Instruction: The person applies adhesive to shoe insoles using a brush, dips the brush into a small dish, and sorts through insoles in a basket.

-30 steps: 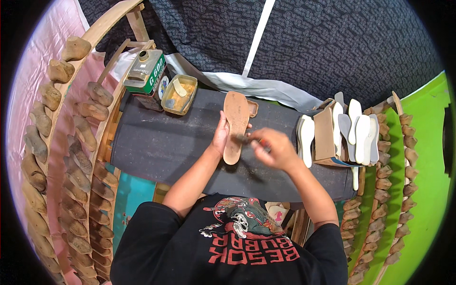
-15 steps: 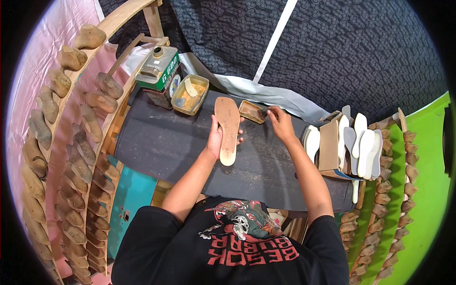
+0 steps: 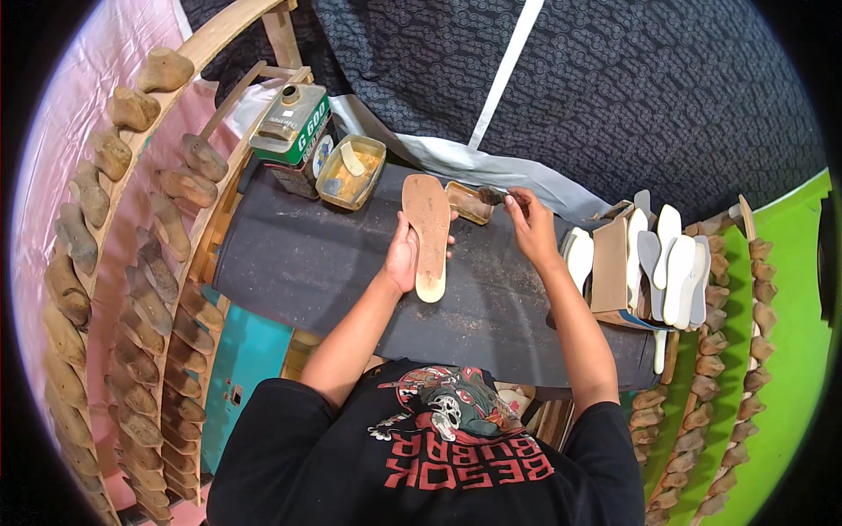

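Sole (image 3: 425,223): sits a touch farther right than half a second ago, while your right hand (image 3: 531,224) and its dark brush-like tool (image 3: 491,195) have shifted right and toward the far side, to the tray's right end.
Place of the sole: upright lengthwise over the near side of the table (image 3: 351,254), toe end far, heel end near, resting in your left hand (image 3: 402,259).
Brown face: runs from the toe nearly to the heel; whether it is a wet coat or the material itself, you cannot tell from here.
Pale heel end: a cream patch at the near tip; if the brown is a coat, this looks like the part left bare.
Left fingers: clamped around the sole, thumb side on its left, fingertips showing past its right edge.
Right fingers: pinched together on the tool's right end, apart from the sole.
Shallow tray (image 3: 465,206): just beyond the sole to the right, with the tool over its right end; contact is unclear.
Tub (image 3: 340,203) and tin (image 3: 294,131): far left, side by side.
Carton (image 3: 610,267): at the right, filled with white and grey soles (image 3: 680,272) that show no brown.
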A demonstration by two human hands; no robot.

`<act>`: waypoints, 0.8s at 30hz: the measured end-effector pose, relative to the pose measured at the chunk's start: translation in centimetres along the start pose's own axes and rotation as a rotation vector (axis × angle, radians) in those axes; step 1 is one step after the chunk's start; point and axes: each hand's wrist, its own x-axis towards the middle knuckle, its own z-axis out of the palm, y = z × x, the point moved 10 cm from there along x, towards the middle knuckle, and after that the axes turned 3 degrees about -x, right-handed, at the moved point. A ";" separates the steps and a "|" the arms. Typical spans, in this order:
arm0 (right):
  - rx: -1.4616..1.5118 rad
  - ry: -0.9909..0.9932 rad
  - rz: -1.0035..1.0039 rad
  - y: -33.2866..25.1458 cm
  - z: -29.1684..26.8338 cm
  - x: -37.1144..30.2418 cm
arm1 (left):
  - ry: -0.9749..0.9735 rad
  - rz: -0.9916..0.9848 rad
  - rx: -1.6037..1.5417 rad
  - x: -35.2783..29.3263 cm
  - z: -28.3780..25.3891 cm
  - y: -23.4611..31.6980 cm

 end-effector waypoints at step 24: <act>-0.054 -0.179 -0.385 -13.8 -2.6 -8.7 | 0.020 -0.113 0.063 3.2 2.3 -2.7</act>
